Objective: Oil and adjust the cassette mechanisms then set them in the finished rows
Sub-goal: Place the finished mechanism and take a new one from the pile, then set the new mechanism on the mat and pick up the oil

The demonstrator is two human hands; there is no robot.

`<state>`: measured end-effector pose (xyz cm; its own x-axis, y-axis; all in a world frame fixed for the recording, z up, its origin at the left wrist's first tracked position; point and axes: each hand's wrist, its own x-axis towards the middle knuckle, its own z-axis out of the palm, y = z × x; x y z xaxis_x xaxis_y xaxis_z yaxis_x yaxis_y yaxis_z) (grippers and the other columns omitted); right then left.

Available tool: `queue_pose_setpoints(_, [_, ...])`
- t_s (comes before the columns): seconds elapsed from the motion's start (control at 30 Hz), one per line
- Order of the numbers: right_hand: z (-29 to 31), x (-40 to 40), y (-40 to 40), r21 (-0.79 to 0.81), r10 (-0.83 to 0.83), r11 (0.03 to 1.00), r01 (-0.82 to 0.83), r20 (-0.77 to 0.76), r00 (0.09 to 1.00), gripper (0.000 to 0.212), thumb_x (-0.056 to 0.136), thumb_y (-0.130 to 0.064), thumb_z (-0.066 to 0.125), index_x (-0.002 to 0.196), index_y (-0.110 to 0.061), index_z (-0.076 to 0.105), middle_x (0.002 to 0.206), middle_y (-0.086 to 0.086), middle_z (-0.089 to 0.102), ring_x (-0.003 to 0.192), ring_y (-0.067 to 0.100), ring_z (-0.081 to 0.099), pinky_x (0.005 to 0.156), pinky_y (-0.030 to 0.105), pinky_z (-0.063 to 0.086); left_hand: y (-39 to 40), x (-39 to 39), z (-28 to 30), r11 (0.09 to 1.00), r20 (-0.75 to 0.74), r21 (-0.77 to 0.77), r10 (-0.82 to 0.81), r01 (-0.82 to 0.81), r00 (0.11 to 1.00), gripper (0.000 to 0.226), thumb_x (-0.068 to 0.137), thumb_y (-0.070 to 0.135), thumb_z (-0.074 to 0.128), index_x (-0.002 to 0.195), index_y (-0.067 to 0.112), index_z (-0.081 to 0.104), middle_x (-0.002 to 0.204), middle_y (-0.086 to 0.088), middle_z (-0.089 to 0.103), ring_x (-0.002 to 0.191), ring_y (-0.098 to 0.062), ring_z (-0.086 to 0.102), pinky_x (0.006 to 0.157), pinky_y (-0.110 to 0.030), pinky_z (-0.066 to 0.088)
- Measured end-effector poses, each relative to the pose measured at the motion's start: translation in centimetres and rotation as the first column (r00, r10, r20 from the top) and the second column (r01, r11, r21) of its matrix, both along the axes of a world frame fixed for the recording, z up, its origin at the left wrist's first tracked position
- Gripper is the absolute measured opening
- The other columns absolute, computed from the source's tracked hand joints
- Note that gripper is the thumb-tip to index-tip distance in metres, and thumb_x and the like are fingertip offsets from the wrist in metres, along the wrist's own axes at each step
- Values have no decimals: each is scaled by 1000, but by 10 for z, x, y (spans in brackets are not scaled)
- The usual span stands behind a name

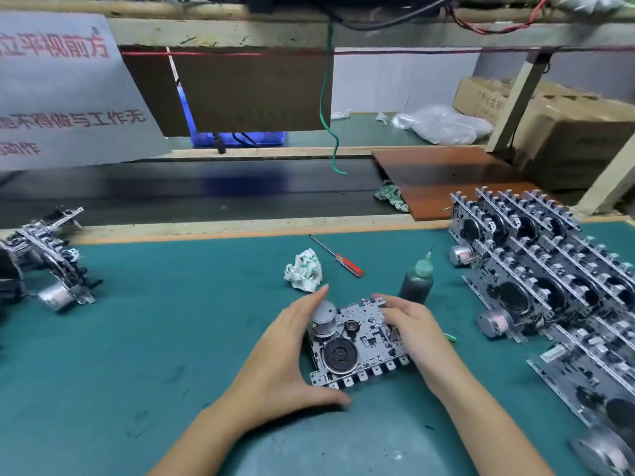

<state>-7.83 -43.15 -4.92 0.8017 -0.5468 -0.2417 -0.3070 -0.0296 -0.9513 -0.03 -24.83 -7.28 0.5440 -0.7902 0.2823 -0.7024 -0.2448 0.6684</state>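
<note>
A single cassette mechanism is laid flat on the green mat, near the front edge of the bench. Its long axis is turned slightly off the bench edge, the right end lying farther from the person; the row of tabs faces the person, and the grey motor can sits at its far left corner. It is framed by the left hand, whose fingers are curved against the motor and thumb hooked at the near edge. The right hand is laid over the right end, fingers bent onto the plate. Finished rows are stood on edge to the right (motors outward). An oil bottle, screwdriver and crumpled rag lie beyond.
</note>
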Motion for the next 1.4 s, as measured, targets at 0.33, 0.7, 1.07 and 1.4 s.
queue_pose_setpoints(0.33, [-3,-7,-7,-490,-120,867,93,-24,992,23,92,-24,53,103,-17,72,85,-5,74,88,17,67,88,40,51,12,13,2,1000,-113,16,-1,3,994,107,58,48,86,136,56,14,136,46,19,130,19,22,100,1,21])
queue_pose_setpoints(0.7, [0,-8,-7,-499,-105,856,136,89,990,19,92,-23,53,83,-33,66,74,-16,70,79,4,66,85,33,51,5,9,2,991,69,92,96,-102,993,106,55,58,67,140,49,4,122,36,32,108,19,30,98,-12,25])
queue_pose_setpoints(1.07, [6,-10,-12,-618,509,604,-503,-187,840,96,62,-72,67,143,-45,25,136,-45,17,127,-24,15,101,-1,10,11,22,-3,998,-140,55,19,-12,990,117,43,65,82,130,73,4,134,43,24,127,13,29,103,-10,28])
queue_pose_setpoints(1.4, [16,6,-2,-773,384,34,-633,-575,722,113,54,-66,73,144,-24,19,127,-9,43,117,14,46,91,30,41,15,27,-6,997,-230,5,-70,73,971,126,47,49,91,142,58,8,139,31,31,134,3,32,107,-12,27])
